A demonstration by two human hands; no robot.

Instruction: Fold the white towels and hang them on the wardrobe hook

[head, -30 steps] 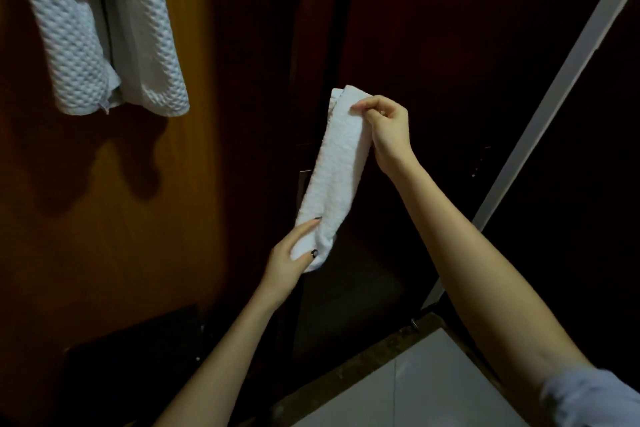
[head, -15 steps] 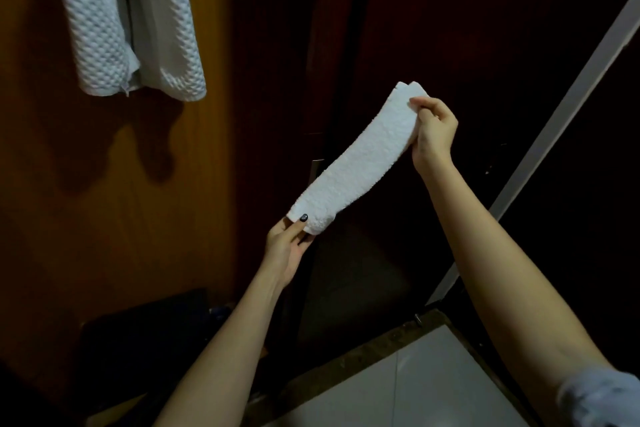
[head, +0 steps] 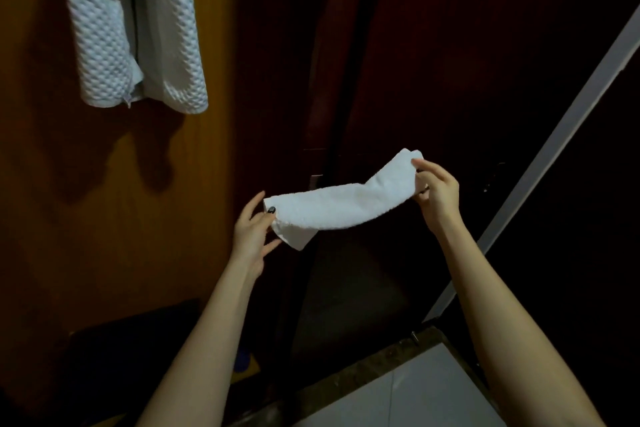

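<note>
A small white towel (head: 341, 206), folded into a long strip, stretches nearly level between my hands in front of the dark wardrobe doors. My left hand (head: 252, 232) pinches its left end with thumb on top. My right hand (head: 437, 192) pinches the right end, which sits a little higher. A quilted white towel or robe (head: 138, 28) hangs at the upper left against the wooden wardrobe panel (head: 86, 201). The hook it hangs from is out of frame.
Dark wardrobe doors (head: 433, 62) fill the middle and right. A pale slanted door frame strip (head: 554, 149) runs along the right. White floor tiles (head: 415, 392) with a brown threshold lie at the bottom. A dark object (head: 131, 340) sits low on the left.
The towel strip has swung from hanging almost upright to nearly level. My right hand came down and to the right, and my left hand rose to hold the other end.
</note>
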